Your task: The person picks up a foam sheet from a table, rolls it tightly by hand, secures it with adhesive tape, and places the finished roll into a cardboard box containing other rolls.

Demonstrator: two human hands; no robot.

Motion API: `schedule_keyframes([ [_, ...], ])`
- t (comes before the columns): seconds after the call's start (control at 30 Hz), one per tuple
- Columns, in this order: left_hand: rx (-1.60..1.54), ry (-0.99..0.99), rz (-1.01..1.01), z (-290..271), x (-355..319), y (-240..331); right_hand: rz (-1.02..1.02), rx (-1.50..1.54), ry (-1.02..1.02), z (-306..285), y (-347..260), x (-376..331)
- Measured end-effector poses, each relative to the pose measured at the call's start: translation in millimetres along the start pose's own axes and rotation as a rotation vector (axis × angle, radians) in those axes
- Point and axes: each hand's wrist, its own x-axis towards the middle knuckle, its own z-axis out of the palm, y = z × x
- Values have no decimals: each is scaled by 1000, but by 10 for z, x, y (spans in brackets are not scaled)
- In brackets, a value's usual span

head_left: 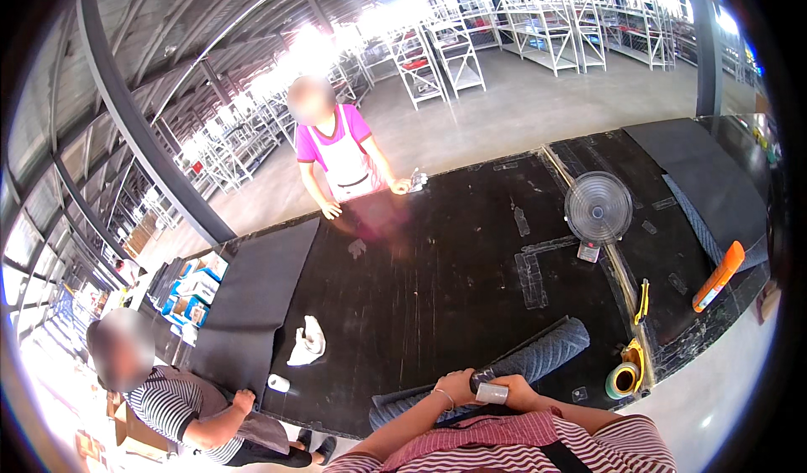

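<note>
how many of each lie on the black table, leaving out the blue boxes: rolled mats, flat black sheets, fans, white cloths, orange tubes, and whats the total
rolled mat: 1
black sheets: 2 (layers beneath can't be told)
fan: 1
white cloth: 1
orange tube: 1
total: 6

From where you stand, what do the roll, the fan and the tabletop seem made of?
Roll: probably quilted cloth, matte; raised ridges suggest padding.
Fan: metal or plastic, greyish sheen; fine ribs suit either.
Tabletop: perhaps coated board, glossy; pinkish reflection, scuffs.
</note>
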Motion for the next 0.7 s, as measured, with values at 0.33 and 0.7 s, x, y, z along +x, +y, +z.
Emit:
schedule_keyframes([
  [0.33,-16,35,123,52,190,-224,-77,7,63,51,129,107],
  [0.7,-63,-21,151,340,823,-764,-200,-160,112,37,11,368],
])
